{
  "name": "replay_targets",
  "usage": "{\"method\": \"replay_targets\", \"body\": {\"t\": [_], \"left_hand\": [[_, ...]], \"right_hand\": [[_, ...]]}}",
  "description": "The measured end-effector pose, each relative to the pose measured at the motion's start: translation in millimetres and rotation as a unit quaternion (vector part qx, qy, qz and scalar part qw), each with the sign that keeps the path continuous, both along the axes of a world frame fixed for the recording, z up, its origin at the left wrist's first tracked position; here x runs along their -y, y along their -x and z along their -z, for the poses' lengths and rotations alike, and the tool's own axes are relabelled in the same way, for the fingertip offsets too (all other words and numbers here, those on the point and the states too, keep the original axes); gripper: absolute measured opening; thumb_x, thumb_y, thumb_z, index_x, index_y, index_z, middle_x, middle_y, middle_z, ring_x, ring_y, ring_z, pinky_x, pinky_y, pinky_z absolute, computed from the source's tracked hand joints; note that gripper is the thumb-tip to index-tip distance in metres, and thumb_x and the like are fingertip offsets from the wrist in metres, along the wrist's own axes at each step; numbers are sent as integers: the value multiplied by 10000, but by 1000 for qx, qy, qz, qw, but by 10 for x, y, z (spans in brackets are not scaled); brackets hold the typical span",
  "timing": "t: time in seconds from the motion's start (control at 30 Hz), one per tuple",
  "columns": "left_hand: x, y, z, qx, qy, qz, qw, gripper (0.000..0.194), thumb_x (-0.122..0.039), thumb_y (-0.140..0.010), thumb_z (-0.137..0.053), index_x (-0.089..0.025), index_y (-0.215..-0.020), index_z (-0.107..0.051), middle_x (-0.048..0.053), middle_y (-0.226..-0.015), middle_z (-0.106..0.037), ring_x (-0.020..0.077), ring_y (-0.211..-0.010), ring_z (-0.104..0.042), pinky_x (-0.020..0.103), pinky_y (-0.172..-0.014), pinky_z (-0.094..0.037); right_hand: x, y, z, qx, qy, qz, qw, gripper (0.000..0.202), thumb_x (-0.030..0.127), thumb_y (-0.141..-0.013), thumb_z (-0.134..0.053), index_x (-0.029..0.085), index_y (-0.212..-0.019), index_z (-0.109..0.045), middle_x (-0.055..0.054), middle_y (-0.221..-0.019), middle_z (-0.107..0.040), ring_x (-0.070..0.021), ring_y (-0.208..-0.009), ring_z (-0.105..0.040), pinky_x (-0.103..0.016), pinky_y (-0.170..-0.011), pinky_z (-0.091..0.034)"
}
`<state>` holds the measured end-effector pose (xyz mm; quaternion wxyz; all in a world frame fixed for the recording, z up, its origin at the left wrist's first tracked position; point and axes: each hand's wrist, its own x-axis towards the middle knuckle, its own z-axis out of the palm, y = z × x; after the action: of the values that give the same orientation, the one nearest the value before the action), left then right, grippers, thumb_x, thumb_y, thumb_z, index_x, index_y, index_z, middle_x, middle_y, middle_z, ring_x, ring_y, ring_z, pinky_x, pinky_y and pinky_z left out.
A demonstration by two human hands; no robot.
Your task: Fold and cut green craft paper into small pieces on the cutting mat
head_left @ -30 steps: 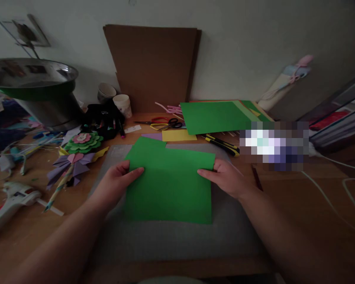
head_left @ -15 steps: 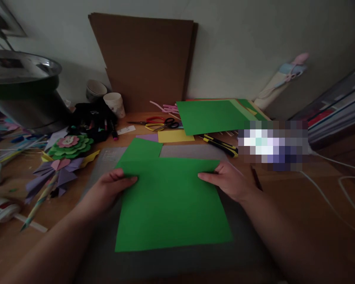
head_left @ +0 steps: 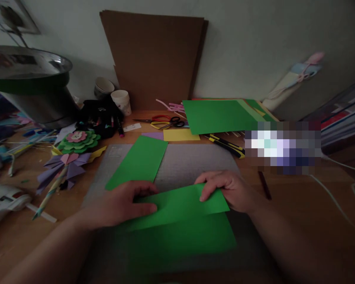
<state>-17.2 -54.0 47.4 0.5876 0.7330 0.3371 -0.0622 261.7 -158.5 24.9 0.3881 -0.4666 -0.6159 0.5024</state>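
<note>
Between my two hands is a sheet of green paper (head_left: 177,207), its far part bent over toward me so that a flap lies above the lower part. My left hand (head_left: 122,203) grips the flap's left end, with the thumb on top and the fingers behind the far edge. At the right end, my right hand (head_left: 225,189) pinches the paper between thumb and fingers. Below the hands is a grey cutting mat (head_left: 192,161). A smaller green paper piece (head_left: 140,161) lies on the mat just beyond my left hand.
Behind the mat are scissors (head_left: 176,122), a yellow paper strip (head_left: 182,135) and a yellow-black utility knife (head_left: 227,146). A paper flower (head_left: 77,140) and a glue gun (head_left: 7,201) lie left. More green sheets (head_left: 215,116) rest at the back. White cables run along the right.
The held green sheet was flat and spread; its far part is now folded over toward me. Both hands have come down and nearer to me, uncovering more of the smaller green piece.
</note>
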Motion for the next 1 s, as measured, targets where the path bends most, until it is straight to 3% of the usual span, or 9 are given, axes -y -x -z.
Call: {"method": "replay_targets", "body": {"t": [0.07, 0.17, 0.27, 0.33, 0.43, 0.53, 0.67, 1.0], "left_hand": [[55, -19, -18, -44, 9, 42, 998, 238, -439, -791, -581, -209, -846, -611, -44, -722, -556, 108, -615, -482, 197, -517, -325], [97, -33, 11, -69, 0, 45, 997, 215, -411, -793, -558, -202, -783, -609, -49, -679, -554, 97, -567, -467, 193, -482, -302], [119, -42, 53, -72, -35, 64, 995, 195, -391, -787, -552, -209, -789, -623, -43, -686, -580, 105, -585, -485, 195, -483, -299], [137, -48, 64, -71, -58, 73, 993, 192, -388, -784, -551, -211, -785, -626, -43, -680, -581, 109, -593, -490, 198, -488, -299], [162, -49, 60, -66, -96, 76, 990, 189, -384, -778, -553, -214, -796, -635, -42, -687, -583, 117, -613, -498, 201, -502, -305], [173, -40, 64, -60, -106, 86, 989, 192, -379, -777, -550, -222, -836, -643, -41, -715, -594, 117, -623, -496, 201, -507, -307], [167, -35, 98, -39, -99, 58, 993, 236, -422, -804, -520, -216, -827, -634, -36, -721, -606, 117, -623, -497, 207, -521, -328], [203, -51, 137, -53, -122, 17, 991, 225, -403, -796, -528, -204, -764, -628, -41, -667, -590, 115, -605, -490, 216, -511, -322]], "right_hand": [[11, -44, -4, 21, 12, -42, 999, 184, 206, -828, -592, 281, -766, -748, -20, -975, -684, -154, -830, -658, -293, -742, -510], [-26, -166, -30, -23, 75, -83, 993, 207, 180, -811, -569, 271, -919, -720, -27, -1097, -679, -194, -991, -636, -349, -845, -485], [-102, -137, -122, -77, 88, 14, 993, 187, 233, -809, -534, 249, -915, -687, -40, -1106, -681, -219, -966, -641, -339, -739, -497], [-151, 45, -211, 46, 82, 62, 994, 197, 295, -839, -515, 251, -914, -692, -44, -1036, -697, -209, -913, -639, -308, -689, -469], [-209, 455, -317, 239, 46, -45, 969, 216, 405, -803, -583, 283, -934, -705, -23, -851, -710, -184, -746, -616, -281, -600, -396], [-264, 770, -329, 316, 63, -107, 940, 166, 326, -767, -605, 248, -871, -709, -8, -765, -691, -139, -630, -552, -255, -522, -307], [-338, 876, -259, 308, 110, -116, 938, 130, 245, -747, -579, 216, -799, -694, 15, -693, -660, -105, -588, -520, -224, -506, -300], [-365, 859, -185, 264, 121, -140, 947, 106, 198, -733, -551, 188, -782, -645, 24, -709, -608, -101, -626, -499, -209, -532, -336]]}}
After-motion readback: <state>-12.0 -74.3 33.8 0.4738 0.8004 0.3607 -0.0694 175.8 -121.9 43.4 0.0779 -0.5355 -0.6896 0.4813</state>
